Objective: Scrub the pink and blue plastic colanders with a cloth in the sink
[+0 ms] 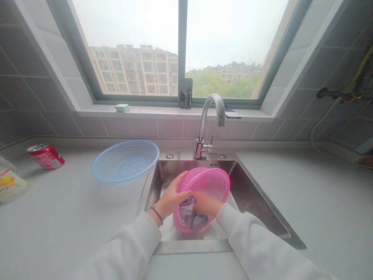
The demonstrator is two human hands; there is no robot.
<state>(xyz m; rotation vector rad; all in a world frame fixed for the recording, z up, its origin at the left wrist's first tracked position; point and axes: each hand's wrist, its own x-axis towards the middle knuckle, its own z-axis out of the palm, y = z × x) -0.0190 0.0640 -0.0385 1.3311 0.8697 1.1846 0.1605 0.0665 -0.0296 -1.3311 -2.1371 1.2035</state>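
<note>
A pink plastic colander (219, 179) is tilted inside the steel sink (256, 210), its opening turned toward me. My left hand (172, 197) grips the colander's left rim, with the thumb over the edge and the fingers on the outside. Inside the colander my right hand (205, 203) is closed on a greyish-purple cloth (190, 216); most of its fingers are hidden. The cloth lies crumpled against the colander's lower wall.
Behind the sink rises a chrome faucet (201, 128). On the left counter are a blue colander (97, 171), a red can (46, 156) lying on its side and a partly visible bottle (10, 184). A phone (232, 113) and a small green box (121, 107) lie on the sill.
</note>
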